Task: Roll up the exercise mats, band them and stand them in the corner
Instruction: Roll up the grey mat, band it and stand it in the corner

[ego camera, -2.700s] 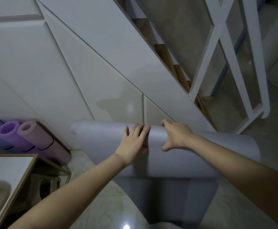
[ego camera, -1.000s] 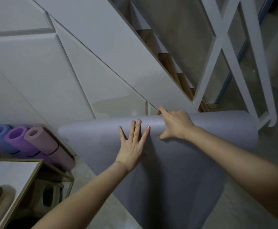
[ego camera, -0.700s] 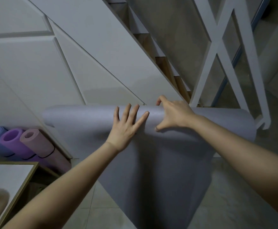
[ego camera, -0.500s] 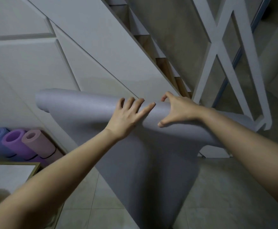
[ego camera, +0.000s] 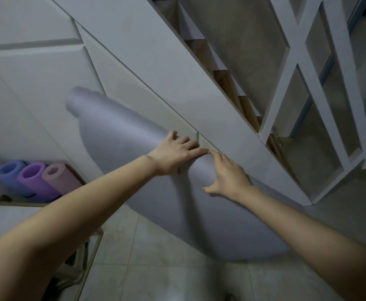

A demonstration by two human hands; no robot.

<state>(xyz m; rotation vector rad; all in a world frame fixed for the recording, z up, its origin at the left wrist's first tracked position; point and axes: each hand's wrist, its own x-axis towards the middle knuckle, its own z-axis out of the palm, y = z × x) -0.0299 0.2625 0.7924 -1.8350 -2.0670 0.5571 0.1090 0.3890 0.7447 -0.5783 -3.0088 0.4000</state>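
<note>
A grey exercise mat point(ego camera: 121, 135) is partly rolled and held up in the air, tilted, with its left end high and its right end hidden behind my right arm. Its loose sheet hangs down toward the tiled floor. My left hand point(ego camera: 175, 155) lies over the top of the roll with fingers curled round it. Right beside it, fingertips almost touching, my right hand point(ego camera: 227, 177) grips the roll, fingers over the top and thumb spread underneath. Three rolled mats, blue point(ego camera: 10, 174), purple point(ego camera: 34, 177) and pink point(ego camera: 58, 177), lie side by side against the wall at the left.
White panelled cabinets under a staircase point(ego camera: 134, 61) fill the background. A white cross-braced railing point(ego camera: 308, 83) stands at the right. A light-topped table with a wooden edge point(ego camera: 8, 218) sits at the lower left. Tiled floor point(ego camera: 166, 268) lies below the mat.
The roll has tipped from level to slanted, its left end rising and its right end dropping. My hands have slid together on it, and the sheet hangs looser below.
</note>
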